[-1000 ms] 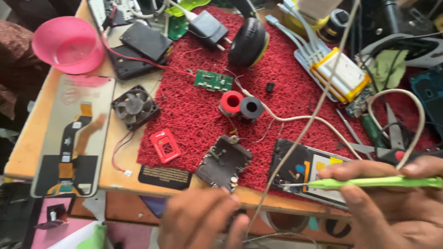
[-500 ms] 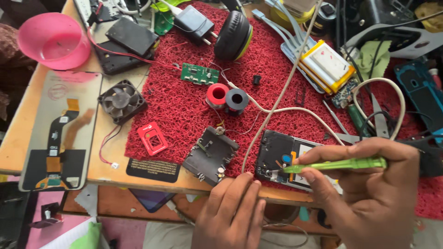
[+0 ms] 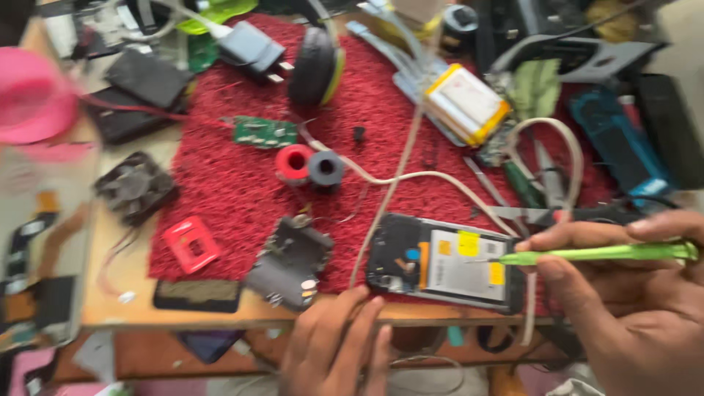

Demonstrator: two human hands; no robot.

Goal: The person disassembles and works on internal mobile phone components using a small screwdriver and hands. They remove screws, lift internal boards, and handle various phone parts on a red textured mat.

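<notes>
While the opened phone lies flat at the near edge of the red mat, its back is off, so its shell acts as a shallow tray holding a pale battery with yellow stickers and a dark circuit section at its left end. Its long axis runs left to right, slightly tilted down toward the right. The right hand is closed around a green tool, which lies nearly level along the same axis, its thin tip pointing left onto the phone's right half. The left hand rests just below the phone's left end at the edge of the surface, fingers loosely curled and gripping nothing that shows; one fingertip touches a pale cable that runs up from the phone across the mat. Left of the phone sits a dark broken casing, further left a small red frame. Above the phone stand a red spool and a grey spool, touching.
</notes>
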